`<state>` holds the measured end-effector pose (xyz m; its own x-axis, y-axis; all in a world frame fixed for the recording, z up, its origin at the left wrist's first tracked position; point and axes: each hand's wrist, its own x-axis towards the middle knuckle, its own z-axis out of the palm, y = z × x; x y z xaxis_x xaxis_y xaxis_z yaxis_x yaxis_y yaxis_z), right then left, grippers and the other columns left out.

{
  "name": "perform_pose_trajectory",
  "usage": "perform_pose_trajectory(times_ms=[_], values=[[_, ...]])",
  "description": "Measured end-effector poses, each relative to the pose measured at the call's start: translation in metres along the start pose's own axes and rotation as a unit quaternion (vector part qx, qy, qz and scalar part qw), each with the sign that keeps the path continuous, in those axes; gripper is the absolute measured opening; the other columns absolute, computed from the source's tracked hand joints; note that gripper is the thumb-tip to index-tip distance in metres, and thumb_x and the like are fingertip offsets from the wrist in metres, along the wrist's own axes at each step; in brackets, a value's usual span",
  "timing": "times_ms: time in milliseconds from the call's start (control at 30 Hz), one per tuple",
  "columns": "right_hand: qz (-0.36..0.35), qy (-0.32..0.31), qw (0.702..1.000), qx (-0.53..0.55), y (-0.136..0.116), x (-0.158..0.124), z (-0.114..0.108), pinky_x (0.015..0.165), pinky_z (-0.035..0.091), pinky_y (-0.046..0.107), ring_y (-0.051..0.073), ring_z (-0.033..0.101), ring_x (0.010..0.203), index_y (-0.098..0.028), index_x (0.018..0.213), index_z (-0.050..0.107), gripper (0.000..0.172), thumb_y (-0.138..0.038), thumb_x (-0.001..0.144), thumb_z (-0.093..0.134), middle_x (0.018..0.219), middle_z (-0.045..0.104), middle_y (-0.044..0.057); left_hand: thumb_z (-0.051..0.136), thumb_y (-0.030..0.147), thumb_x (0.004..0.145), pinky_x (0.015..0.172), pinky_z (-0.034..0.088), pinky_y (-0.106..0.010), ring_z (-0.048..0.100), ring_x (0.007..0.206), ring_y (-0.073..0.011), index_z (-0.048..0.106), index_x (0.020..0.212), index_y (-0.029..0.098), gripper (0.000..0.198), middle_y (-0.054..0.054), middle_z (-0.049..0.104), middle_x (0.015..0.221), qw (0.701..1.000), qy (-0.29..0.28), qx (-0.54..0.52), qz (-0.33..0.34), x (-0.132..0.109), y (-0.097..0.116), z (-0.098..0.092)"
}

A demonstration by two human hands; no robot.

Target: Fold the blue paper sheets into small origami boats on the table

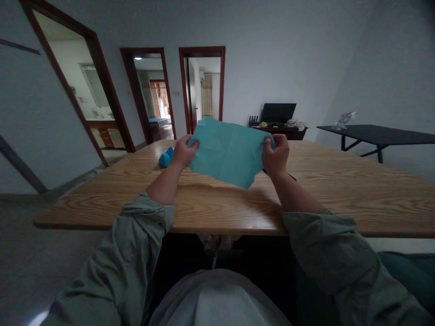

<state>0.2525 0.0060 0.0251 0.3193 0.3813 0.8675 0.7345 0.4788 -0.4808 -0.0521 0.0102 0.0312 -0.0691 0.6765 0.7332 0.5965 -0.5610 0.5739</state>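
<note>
**Watching the pinch on both sides**

From where I sit, the main risk is the pinch itself. The sheet of teal paper (227, 151) looks thin, and each hand grips it only at a side edge. If the hands draw apart too hard, I'd expect a tear at either grip. If either pinch loosens, that side could drop and fold over. The left hand (183, 151) also sits just beside a crumpled blue paper piece (166, 158), so a low sweep could knock it. Under the right hand (276, 156), a thin dark stick (290, 177), perhaps a pen, pokes out and could catch the lower edge if the sheet sinks.

The fingers (186, 144) of the left hand are closed on the sheet's left edge, and those of the right hand are curled tightly around its right edge, with a small corner showing past them. The sheet is held up in front of the body, above the wooden tabletop (340, 204) and not touching it where I can see. It is spread nearly flat, tilted slightly, with soft crossing creases. Its lower edge is uneven and comes to a rough point.
</note>
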Motion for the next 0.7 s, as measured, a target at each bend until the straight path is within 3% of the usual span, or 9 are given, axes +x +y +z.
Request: perform_pose_trajectory(times_ms=[133, 233, 367, 467, 567, 700], values=[[0.050, -0.039, 0.998, -0.001, 0.016, 0.003, 0.007, 0.070, 0.045, 0.031, 0.020, 0.058, 0.078, -0.015, 0.098, 0.056, 0.032, -0.043, 0.088, 0.044, 0.087, 0.062, 0.009, 0.055, 0.039, 0.082, 0.068, 0.044, -0.026, 0.057, 0.074, -0.0168, 0.062, 0.086, 0.017, 0.024, -0.004, 0.064, 0.080, 1.000, -0.018, 0.011, -0.019, 0.003, -0.011, 0.000], [0.101, -0.139, 0.984, -0.047, 0.034, -0.001, 0.015, 0.069, 0.045, 0.032, 0.021, 0.059, 0.076, -0.014, 0.096, 0.060, 0.032, -0.041, 0.082, 0.051, 0.084, 0.064, 0.010, 0.056, 0.038, 0.081, 0.067, 0.044, -0.027, 0.058, 0.073, -0.0179, 0.063, 0.082, 0.017, 0.022, -0.005, 0.066, 0.079, 0.998, -0.042, 0.042, -0.026, 0.003, -0.018, 0.000], [0.125, -0.293, 0.942, -0.102, 0.046, -0.010, 0.021, 0.074, 0.047, 0.035, 0.023, 0.061, 0.082, -0.013, 0.114, 0.057, 0.044, -0.035, 0.075, 0.061, 0.095, 0.066, 0.012, 0.056, 0.033, 0.080, 0.072, 0.044, -0.029, 0.060, 0.079, -0.0205, 0.064, 0.084, 0.019, 0.016, -0.007, 0.068, 0.086, 0.992, -0.029, 0.119, -0.039, -0.001, -0.020, 0.009], [0.040, -0.281, 0.947, -0.150, 0.027, -0.015, 0.018, 0.090, 0.042, 0.041, 0.029, 0.056, 0.104, -0.012, 0.116, 0.058, 0.044, -0.033, 0.076, 0.059, 0.114, 0.060, 0.017, 0.055, 0.032, 0.081, 0.076, 0.044, -0.032, 0.061, 0.087, -0.0238, 0.063, 0.091, 0.020, 0.019, -0.010, 0.068, 0.094, 0.984, -0.027, 0.158, -0.075, -0.007, -0.016, 0.023], [-0.066, -0.250, 0.958, -0.121, -0.010, -0.025, 0.022, 0.099, 0.037, 0.040, 0.028, 0.051, 0.112, -0.012, 0.118, 0.058, 0.039, -0.029, 0.085, 0.048, 0.120, 0.058, 0.017, 0.053, 0.029, 0.081, 0.079, 0.043, -0.035, 0.061, 0.094, -0.0273, 0.060, 0.104, 0.020, 0.026, -0.013, 0.066, 0.103, 0.982, -0.038, 0.161, -0.096, -0.011, -0.013, 0.036], [-0.114, -0.374, 0.915, -0.095, -0.048, -0.056, 0.050, 0.104, 0.033, 0.034, 0.023, 0.047, 0.122, -0.012, 0.130, 0.049, 0.044, -0.030, 0.091, 0.038, 0.132, 0.053, 0.014, 0.058, 0.023, 0.076, 0.084, 0.042, -0.039, 0.060, 0.102, -0.0307, 0.050, 0.123, 0.020, 0.048, -0.016, 0.062, 0.113, 0.974, -0.112, 0.161, -0.112, -0.017, -0.017, 0.042]])
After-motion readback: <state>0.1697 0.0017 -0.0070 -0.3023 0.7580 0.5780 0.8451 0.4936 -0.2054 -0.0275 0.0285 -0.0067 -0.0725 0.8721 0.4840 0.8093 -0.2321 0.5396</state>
